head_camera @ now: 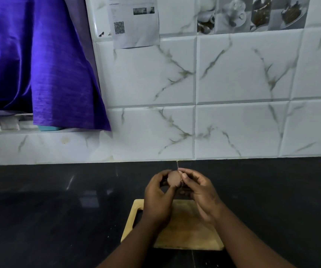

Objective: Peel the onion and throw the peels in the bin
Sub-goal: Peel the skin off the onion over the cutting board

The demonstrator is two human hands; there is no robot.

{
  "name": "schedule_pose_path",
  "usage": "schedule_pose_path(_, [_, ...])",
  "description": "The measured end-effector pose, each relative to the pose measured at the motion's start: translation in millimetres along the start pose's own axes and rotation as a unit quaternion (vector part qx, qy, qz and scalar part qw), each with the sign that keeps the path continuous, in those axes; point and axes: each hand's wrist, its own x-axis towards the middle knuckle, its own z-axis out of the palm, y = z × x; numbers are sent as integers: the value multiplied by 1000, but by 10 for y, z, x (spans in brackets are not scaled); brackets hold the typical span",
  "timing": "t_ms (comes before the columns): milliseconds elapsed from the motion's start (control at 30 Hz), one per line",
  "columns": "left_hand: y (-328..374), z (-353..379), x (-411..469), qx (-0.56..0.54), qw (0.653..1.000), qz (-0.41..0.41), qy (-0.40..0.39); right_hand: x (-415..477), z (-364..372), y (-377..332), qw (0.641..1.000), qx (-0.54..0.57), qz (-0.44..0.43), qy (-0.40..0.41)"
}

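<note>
Head view shows your left hand (158, 198) cupped around the small, round, reddish-brown onion (174, 177), fingers curled closed on it so it sits steady in the air above the black stone counter (49, 209), just beyond the far edge of the pale wooden chopping board (186, 235). Your right hand (199, 192) meets it from the other side, thumb and fingertips pinched together on what looks like a thin strip of papery skin at the onion's right edge; a fine strand stands up from that pinch. Holding it off the board seems to let you turn the onion freely while the other hand strips. I judge you are partway into peeling. No bin is in view, and no loose peels show on the board. Behind, a purple cloth (39, 64) hangs beside the white marbled wall tiles (233, 74).
</note>
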Motion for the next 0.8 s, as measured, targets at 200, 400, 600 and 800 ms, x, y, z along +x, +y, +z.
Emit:
schedule_pose_path(200, [73,173,48,-85,995,32,50,-1,-15,-6,997,66,-44,-25])
schedule_pose_path(400, [34,129,-16,-44,996,63,37,-25,-81,-16,994,82,-59,-50])
schedule_pose_path(600, [82,16,-29,-33,994,97,46,-20,-62,0,994,75,-64,-49])
schedule_pose_path(800, [93,7,-25,-119,990,63,33,4,-125,29,991,96,-58,-67])
